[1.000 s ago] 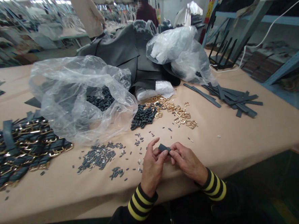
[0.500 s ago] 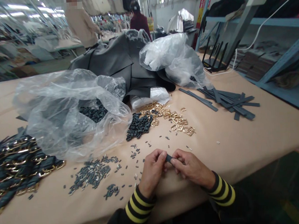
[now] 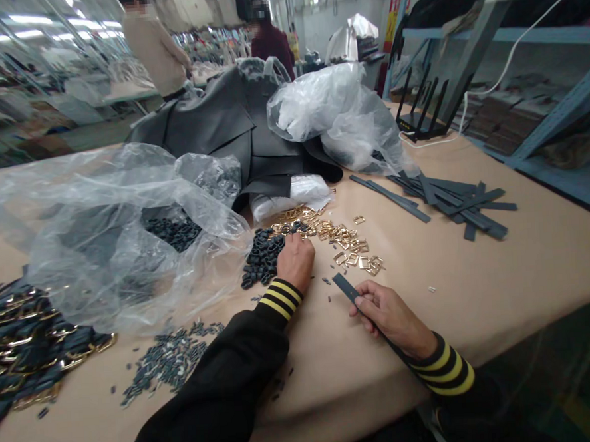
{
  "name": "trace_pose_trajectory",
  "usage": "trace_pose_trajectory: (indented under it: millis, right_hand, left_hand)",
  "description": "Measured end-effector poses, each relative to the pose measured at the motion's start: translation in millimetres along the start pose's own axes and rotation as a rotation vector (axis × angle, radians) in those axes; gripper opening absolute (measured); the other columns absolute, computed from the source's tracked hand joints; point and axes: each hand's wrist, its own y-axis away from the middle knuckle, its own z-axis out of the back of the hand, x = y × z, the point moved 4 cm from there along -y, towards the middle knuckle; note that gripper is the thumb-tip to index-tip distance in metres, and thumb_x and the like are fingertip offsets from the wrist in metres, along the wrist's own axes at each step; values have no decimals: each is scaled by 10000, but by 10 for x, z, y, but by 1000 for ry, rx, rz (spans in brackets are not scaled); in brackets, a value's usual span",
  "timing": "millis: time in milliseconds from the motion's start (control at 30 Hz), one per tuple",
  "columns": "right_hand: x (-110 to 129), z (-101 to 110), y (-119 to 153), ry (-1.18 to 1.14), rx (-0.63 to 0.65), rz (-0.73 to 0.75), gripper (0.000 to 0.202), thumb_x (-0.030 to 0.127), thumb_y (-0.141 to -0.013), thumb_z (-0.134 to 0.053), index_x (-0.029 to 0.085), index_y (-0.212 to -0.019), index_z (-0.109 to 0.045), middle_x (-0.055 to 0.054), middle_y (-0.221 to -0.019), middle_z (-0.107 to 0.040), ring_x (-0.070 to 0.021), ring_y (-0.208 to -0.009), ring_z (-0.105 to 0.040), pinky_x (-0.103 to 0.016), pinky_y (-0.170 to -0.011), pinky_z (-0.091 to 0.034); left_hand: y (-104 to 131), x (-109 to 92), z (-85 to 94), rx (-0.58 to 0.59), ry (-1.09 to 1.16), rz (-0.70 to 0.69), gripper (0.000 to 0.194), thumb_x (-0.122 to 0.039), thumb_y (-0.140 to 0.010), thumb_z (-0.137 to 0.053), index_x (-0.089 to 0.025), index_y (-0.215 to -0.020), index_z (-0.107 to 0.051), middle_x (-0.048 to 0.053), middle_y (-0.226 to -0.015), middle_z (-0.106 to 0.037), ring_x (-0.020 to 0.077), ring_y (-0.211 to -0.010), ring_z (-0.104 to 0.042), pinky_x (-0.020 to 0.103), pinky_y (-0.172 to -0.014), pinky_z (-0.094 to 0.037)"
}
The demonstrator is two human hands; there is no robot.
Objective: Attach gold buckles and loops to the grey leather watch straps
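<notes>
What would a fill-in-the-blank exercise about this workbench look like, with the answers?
1. The dark strip is held in the person's ____ hand.
2. The small metal frames near the left hand are ____ in color.
3. The stripes on both black cuffs are ____.

Missing words: right; gold; yellow.

We see bright lights (image 3: pixel 30 19) up high, a pale wall (image 3: pixel 308 30), and blue shelves (image 3: pixel 538 35) beside our brown surface (image 3: pixel 478 270).

A flat grey strip (image 3: pixel 345 286) slants down rightward, below and right of the frame's centre. Dark loops (image 3: pixel 260 258) lie heaped left of centre; gold rectangular buckles (image 3: pixel 342 235) spread to their right.
</notes>
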Motion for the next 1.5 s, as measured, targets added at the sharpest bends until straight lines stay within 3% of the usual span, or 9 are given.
trace_pose_trajectory:
  millis: [200,300,433,633,800,1000,1133,1333,1500]
  right_hand:
    - [81,9,53,-35,-17,13,173,330,-803,-476,165,-819,-429,5,-695,-583,-42,-400,-402,-164,-367,-350]
    - [127,-33,102,-73,4,39,171,324,-791,-502,172,-818,-429,17,-687,-575,-39,-391,-381,-162,-357,-327]
    - [116,-192,157,-70,49,35,187,329,-774,-533,165,-847,-479,49,-605,-515,-34,-361,-349,-154,-328,-271]
    - [135,-423,230,-16,64,113,278,330,-767,-560,156,-984,-556,56,-567,-460,-44,-387,-344,-176,-375,-304]
    - [254,-506,323,45,112,204,328,287,-759,-571,179,-1068,-549,50,-598,-500,-59,-422,-402,-183,-419,-344]
    - [235,-597,379,9,144,178,213,344,-784,-525,143,-852,-553,29,-620,-532,-58,-428,-419,-182,-409,-341]
    - [280,-574,390,103,106,293,253,313,-744,-592,151,-927,-527,2,-742,-554,-96,-620,-499,-209,-564,-411]
    - [173,-529,375,-45,79,85,173,309,-870,-346,188,-986,-388,41,-691,-492,-55,-425,-346,-182,-394,-300]
    - [146,-583,407,15,184,93,111,256,-843,-410,162,-801,-451,24,-647,-523,-55,-442,-400,-177,-416,-325]
  left_hand:
    - [93,20,241,17,102,6,130,-186,-773,-479,-161,-701,-584,73,-760,-578,200,-767,-557,313,-732,-426]
    - [368,-37,351,79,243,43,162,-258,-791,-469,-164,-788,-602,21,-632,-584,149,-598,-576,250,-597,-451]
    - [845,-125,384,212,613,210,180,-303,-768,-522,-147,-795,-606,-9,-580,-553,97,-457,-511,183,-416,-398]
    - [1242,-245,489,189,808,327,142,-282,-740,-579,-141,-755,-587,-26,-538,-531,85,-471,-502,176,-429,-433]
    - [1345,-288,539,193,901,358,156,-287,-722,-607,-137,-737,-567,-30,-531,-537,81,-457,-503,185,-438,-444]
    - [1447,-334,513,235,964,338,135,-269,-758,-574,-138,-758,-543,-5,-590,-585,92,-523,-541,200,-499,-459]
    - [1496,-331,557,228,912,314,119,-256,-765,-566,-137,-772,-565,-3,-621,-590,84,-529,-536,196,-517,-462]
    - [1493,-328,714,166,854,353,116,-257,-758,-577,-141,-769,-582,-16,-592,-579,89,-521,-552,193,-510,-480]
    - [1472,-349,767,174,940,381,140,-263,-732,-610,-134,-782,-592,-10,-582,-601,99,-519,-573,196,-505,-484]
